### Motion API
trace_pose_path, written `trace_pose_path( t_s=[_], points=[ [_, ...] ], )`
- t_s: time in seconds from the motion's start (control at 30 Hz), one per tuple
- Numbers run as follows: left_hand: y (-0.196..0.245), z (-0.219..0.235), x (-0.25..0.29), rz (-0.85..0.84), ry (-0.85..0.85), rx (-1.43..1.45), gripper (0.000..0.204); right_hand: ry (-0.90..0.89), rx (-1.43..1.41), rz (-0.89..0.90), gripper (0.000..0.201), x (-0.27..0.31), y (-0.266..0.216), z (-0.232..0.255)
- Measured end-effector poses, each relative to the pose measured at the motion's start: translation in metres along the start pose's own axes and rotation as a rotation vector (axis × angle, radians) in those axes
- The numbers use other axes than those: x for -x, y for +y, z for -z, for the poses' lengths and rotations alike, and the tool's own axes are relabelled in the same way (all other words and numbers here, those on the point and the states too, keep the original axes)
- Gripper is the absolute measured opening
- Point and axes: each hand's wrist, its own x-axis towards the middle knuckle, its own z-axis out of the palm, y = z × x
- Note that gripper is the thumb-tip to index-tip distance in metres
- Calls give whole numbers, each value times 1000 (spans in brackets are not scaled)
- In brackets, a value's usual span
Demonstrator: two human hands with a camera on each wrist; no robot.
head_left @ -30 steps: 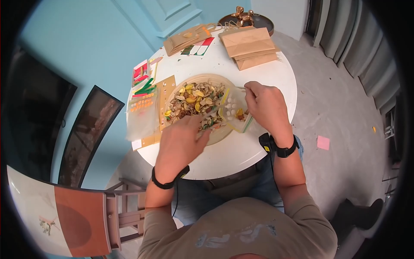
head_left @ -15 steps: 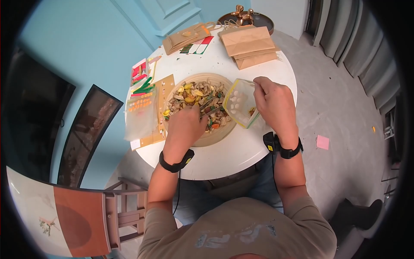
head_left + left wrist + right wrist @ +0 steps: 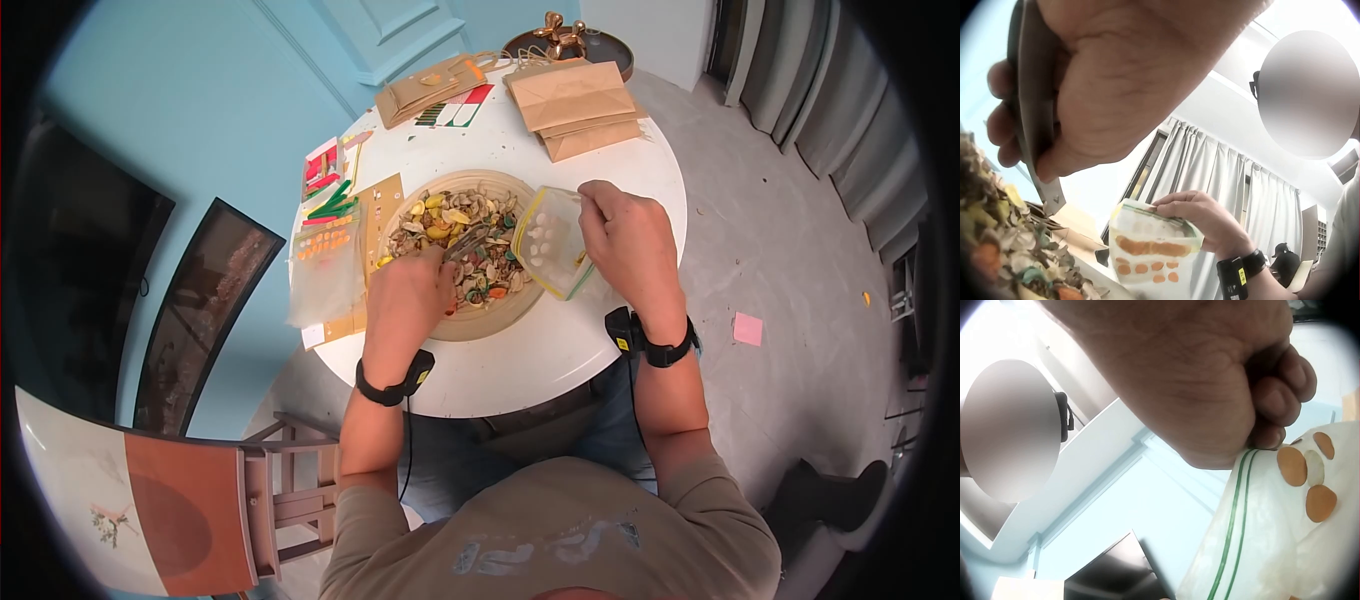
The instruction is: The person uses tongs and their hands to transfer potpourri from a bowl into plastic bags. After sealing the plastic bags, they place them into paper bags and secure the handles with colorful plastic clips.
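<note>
Metal tongs (image 3: 1036, 94) are gripped in my left hand (image 3: 405, 300), their tips among the dried petals and slices (image 3: 480, 270) in the round shallow basket (image 3: 505, 318). In the left wrist view the fingers of that left hand (image 3: 1110, 81) curl round the tongs. My right hand (image 3: 635, 245) pinches the top edge of a translucent bag (image 3: 550, 240) that hangs at the basket's right side, its mouth facing the basket. Orange dots show on the bag (image 3: 1266, 550) in the right wrist view, below my right hand (image 3: 1210, 381).
Brown paper bags (image 3: 580, 105) and a folded paper bag (image 3: 430, 90) lie at the table's back. Left of the basket are a flat translucent bag (image 3: 328, 275), a brown card (image 3: 385, 205) and green strips (image 3: 335, 200). A copper figurine (image 3: 562, 38) stands behind.
My left hand and the tongs have moved from beside the bag's mouth back left over the basket. The bag in my right hand has shifted and turned slightly.
</note>
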Motion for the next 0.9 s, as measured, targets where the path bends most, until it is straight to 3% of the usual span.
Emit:
trace_pose_path(
  t_s=[0.2, 0.53, 0.73, 0.9],
  points=[
    [18, 47, 9, 32, 129, 45, 16, -59, 4, 36, 17, 0, -2, -16],
    [60, 46, 15, -208, -2, 174, 32, -48, 18, 40, 18, 0, -2, -14],
    [23, 49, 13, 35, -22, 43, 33, -55, 4, 41, 18, 1, -3, -14],
    [-9, 16, -5, 137, -160, -52, 32, -55, -4, 45, 16, 1, -3, -13]
  ],
)
